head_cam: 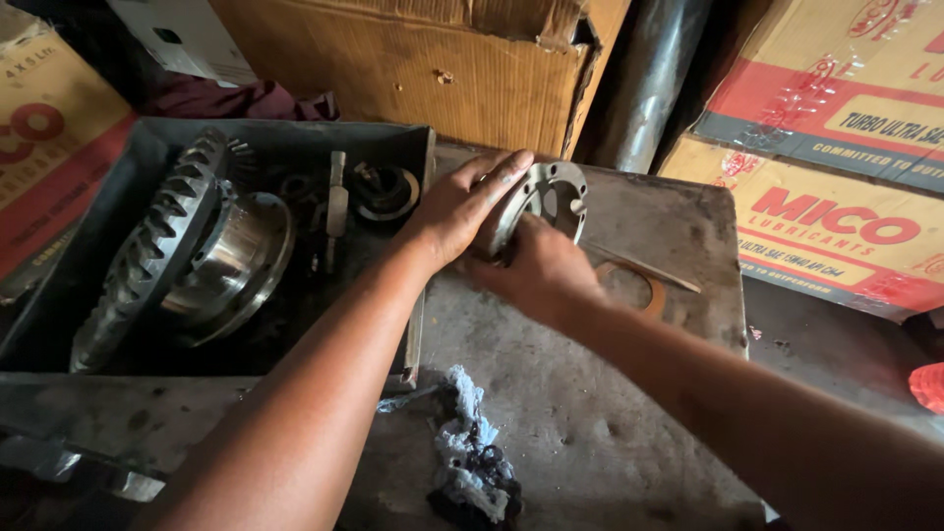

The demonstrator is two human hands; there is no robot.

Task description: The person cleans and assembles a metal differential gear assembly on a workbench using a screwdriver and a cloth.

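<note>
Here, at the far left edge, part of a red and tan carton (44, 138) shows at about nine o'clock. Next to it a dark metal tray (295, 147) sits on the grimy desk (551, 393), filling the ten o'clock region. Inside the tray a large toothed ring gear (147, 251) leans on its edge, bolted around a shiny, polished housing (231, 261). Toward the tray's right end lie a slim metal pin (336, 202) and a smaller round bearing-like part (385, 190), near each other but apart.

Just right of the tray, slightly above centre toward twelve o'clock, the left hand (462, 206) lies with its fingers stretched over the top of a grey metal flange plate (546, 197), a round piece with holes along its rim. The right hand (541, 270) curls closed around the lower edge of the same plate from below, so both hands grip it, tilted upright above the desk.

At six o'clock a dirty, oil-stained rag (472, 462) lies crumpled on the desk. At about three o'clock from the plate, a thin copper-coloured ring washer (634, 285) rests flat on the desk, with a thin rod (654, 273) lying across it. Further right, stacked printed cartons (836, 197) fill the two o'clock corner, and a torn brown cardboard box (423, 69) stands behind at twelve.
</note>
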